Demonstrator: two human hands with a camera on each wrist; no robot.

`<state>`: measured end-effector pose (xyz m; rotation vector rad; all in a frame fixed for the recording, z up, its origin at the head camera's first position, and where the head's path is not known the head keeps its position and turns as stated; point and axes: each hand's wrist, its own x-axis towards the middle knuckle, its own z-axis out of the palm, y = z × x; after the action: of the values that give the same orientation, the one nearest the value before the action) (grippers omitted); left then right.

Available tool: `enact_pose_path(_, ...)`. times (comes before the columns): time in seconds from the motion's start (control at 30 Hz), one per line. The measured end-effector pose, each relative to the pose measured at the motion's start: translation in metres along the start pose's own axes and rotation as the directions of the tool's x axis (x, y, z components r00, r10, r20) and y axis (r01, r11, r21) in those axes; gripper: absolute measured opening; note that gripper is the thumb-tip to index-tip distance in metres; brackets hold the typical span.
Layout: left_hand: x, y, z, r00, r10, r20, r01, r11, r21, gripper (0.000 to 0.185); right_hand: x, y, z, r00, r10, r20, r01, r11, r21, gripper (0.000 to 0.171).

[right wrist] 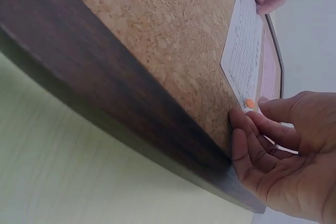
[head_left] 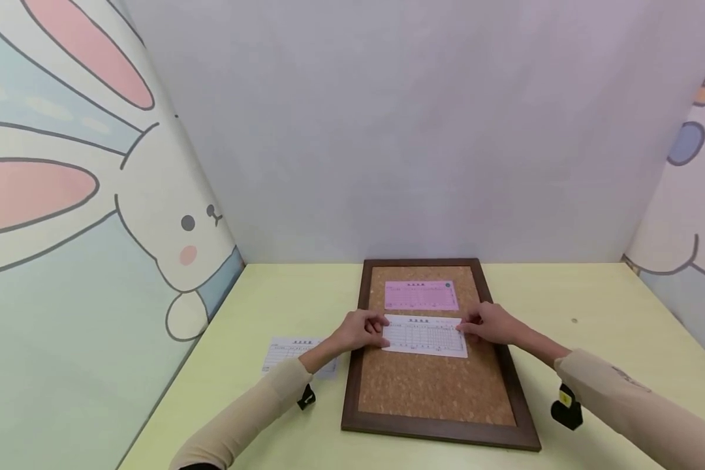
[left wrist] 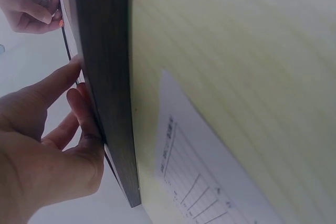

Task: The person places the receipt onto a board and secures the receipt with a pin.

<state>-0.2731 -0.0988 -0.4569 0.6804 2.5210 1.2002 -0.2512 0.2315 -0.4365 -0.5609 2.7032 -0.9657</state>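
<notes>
On a brown-framed cork board (head_left: 437, 391) lies a white printed form (head_left: 425, 336), just below a pink printed form (head_left: 420, 296). My left hand (head_left: 358, 329) holds the white form's left edge, with thumb and forefinger at its two left corners. At the upper right corner, my right hand (head_left: 490, 323) pinches a small orange thumbtack (right wrist: 250, 103) against the form. The right wrist view shows thumb and forefinger close about the tack, the other fingers curled over the cork and frame. Whether its point is in the cork is hidden.
A second white form (left wrist: 202, 166) lies on the pale yellow table (head_left: 564, 294), left of the board and partly under my left forearm. A green round spot (head_left: 448, 285) marks the pink form's upper right corner. Walls stand behind and at both sides.
</notes>
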Motion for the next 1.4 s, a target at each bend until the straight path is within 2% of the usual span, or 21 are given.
enact_pose_path(0.23, 0.003, -0.003, -0.006, 1.0, 0.009, -0.014, -0.008, 1.0, 0.022, 0.033, -0.012, 0.004, -0.018, 1.0, -0.004, 0.001, 0.004, 1.0, -0.03, 0.018)
enact_pose_path(0.47, 0.004, -0.003, -0.011, 1.0, 0.004, -0.013, -0.004, 1.0, 0.028, 0.033, -0.026, 0.02, -0.039, 1.0, 0.003, -0.011, -0.004, 0.998, -0.068, 0.018)
enact_pose_path(0.77, 0.0, -0.005, -0.008, 1.0, -0.021, -0.023, 0.021, 1.0, 0.009, 0.032, -0.037, 0.043, -0.056, 0.998, 0.037, -0.044, -0.041, 0.995, -0.087, 0.02)
enact_pose_path(1.0, 0.002, -0.004, -0.004, 1.0, -0.013, -0.015, 0.013, 1.0, 0.016, 0.032, -0.045, 0.062, -0.058, 0.994, 0.095, -0.049, -0.099, 0.992, -0.083, 0.017)
enact_pose_path(1.13, 0.002, -0.002, -0.002, 1.0, -0.017, 0.001, 0.017, 1.0, 0.009, 0.032, -0.049, 0.068, -0.057, 0.995, 0.092, -0.04, -0.095, 0.992, -0.078, 0.015)
enact_pose_path(1.4, -0.002, -0.001, -0.001, 0.999, 0.048, 0.01, -0.048, 0.999, 0.019, 0.031, -0.055, 0.072, -0.058, 0.994, 0.098, -0.04, -0.102, 0.991, -0.092, 0.018)
